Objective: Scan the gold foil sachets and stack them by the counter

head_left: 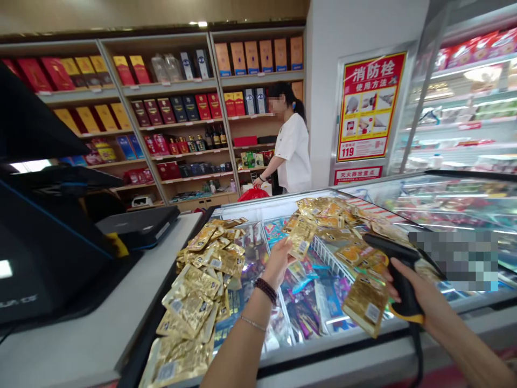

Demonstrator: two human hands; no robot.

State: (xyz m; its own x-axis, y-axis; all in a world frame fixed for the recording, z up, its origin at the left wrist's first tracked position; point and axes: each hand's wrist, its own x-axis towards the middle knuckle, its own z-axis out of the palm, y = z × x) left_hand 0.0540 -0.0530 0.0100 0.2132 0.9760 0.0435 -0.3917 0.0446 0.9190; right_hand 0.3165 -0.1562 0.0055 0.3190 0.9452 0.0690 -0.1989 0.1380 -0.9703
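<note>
Where left fingers (284, 249) pinch, gold packet (302, 235), shiny, white-labelled

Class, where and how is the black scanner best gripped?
Grip the scanner by its slim handle, probably from the right, as the right hand does: the handle slants down from the head, with the cord hanging below.

2 arms (242, 334) extend forward, left grip (279, 260) pinching, right grip (420, 291) curled.
</note>
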